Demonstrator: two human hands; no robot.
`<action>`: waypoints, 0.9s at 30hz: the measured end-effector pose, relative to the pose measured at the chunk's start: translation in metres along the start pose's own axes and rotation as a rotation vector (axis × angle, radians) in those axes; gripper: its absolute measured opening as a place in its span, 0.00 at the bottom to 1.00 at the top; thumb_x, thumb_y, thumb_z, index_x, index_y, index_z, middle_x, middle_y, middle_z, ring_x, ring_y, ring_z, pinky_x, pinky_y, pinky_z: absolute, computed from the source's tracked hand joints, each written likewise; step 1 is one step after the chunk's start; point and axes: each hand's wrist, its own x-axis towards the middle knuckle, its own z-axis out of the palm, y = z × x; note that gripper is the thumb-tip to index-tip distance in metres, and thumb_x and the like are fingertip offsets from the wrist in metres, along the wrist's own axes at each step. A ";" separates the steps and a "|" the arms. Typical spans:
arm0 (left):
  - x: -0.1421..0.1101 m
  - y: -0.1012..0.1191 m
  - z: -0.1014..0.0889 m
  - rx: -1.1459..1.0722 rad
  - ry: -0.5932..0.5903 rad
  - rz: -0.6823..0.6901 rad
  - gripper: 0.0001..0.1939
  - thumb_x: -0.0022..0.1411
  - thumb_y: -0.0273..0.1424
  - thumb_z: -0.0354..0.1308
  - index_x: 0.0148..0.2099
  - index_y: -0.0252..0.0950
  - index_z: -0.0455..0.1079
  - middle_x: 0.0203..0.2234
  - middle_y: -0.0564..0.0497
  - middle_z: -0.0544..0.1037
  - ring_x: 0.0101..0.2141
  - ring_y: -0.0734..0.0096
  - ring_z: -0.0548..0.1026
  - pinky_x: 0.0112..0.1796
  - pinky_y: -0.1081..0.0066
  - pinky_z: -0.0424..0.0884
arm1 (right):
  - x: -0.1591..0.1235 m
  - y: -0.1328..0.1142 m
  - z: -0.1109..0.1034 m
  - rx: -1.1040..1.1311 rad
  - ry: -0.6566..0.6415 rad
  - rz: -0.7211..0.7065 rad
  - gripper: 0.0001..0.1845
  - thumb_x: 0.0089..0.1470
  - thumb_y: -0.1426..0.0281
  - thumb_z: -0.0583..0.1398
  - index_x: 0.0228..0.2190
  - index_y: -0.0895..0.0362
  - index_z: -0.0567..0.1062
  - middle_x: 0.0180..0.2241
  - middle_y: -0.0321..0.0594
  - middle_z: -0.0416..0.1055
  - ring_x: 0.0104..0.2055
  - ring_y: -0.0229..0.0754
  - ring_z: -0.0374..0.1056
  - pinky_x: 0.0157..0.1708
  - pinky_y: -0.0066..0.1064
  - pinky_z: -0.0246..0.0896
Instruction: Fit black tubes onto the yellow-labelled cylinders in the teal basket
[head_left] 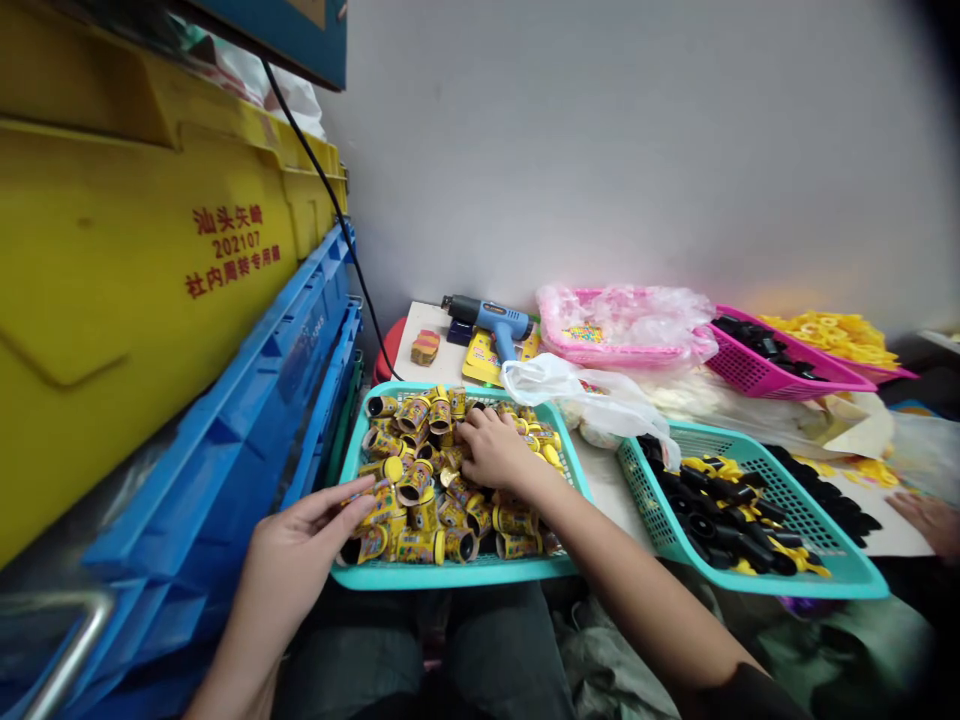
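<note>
A turquoise basket (457,577) in front of me holds a heap of small yellow printed tubes (414,482), several with round yellow caps and some showing dark open ends. At the basket's left rim, my left hand (300,545) has thumb and fingers closed on a yellow printed tube, mostly covered by the fingers. My right hand (495,450) reaches into the far middle of the heap. Its fingers are bent down and close together among the tubes; the tips and whatever they grip are hidden.
To the right, a second turquoise basket (780,580) holds black and yellow parts. Behind stand a blue heat gun (491,318), a pink basket (600,352) with plastic and a magenta basket (757,375). Yellow (150,250) and blue crates (225,490) wall the left. Another person's hand (926,520) shows far right.
</note>
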 end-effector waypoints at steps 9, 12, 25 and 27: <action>0.002 -0.014 -0.001 -0.011 0.089 0.174 0.15 0.46 0.44 0.64 0.32 0.39 0.80 0.36 0.49 0.81 0.39 0.61 0.78 0.42 0.70 0.74 | -0.022 -0.018 -0.003 -0.013 0.145 0.101 0.16 0.62 0.66 0.47 0.36 0.59 0.73 0.37 0.47 0.68 0.44 0.48 0.58 0.43 0.41 0.50; 0.001 -0.010 0.005 -0.004 0.057 0.090 0.19 0.45 0.47 0.64 0.35 0.39 0.80 0.35 0.49 0.81 0.32 0.63 0.78 0.31 0.73 0.76 | -0.024 -0.035 0.004 -0.009 -0.001 0.059 0.16 0.59 0.64 0.52 0.35 0.61 0.76 0.38 0.49 0.69 0.44 0.50 0.58 0.44 0.42 0.52; -0.012 -0.013 -0.012 0.004 0.196 0.038 0.19 0.44 0.46 0.65 0.33 0.37 0.79 0.32 0.49 0.81 0.33 0.65 0.78 0.34 0.75 0.75 | -0.023 -0.053 0.007 0.106 -0.044 0.163 0.17 0.55 0.68 0.58 0.41 0.68 0.77 0.43 0.58 0.68 0.48 0.55 0.61 0.45 0.45 0.58; -0.014 -0.012 -0.015 -0.011 0.230 0.007 0.19 0.44 0.46 0.64 0.33 0.37 0.79 0.31 0.50 0.81 0.31 0.67 0.77 0.31 0.77 0.75 | -0.035 -0.034 -0.006 0.188 -0.017 0.118 0.16 0.58 0.64 0.56 0.40 0.63 0.77 0.41 0.50 0.71 0.46 0.47 0.65 0.45 0.37 0.60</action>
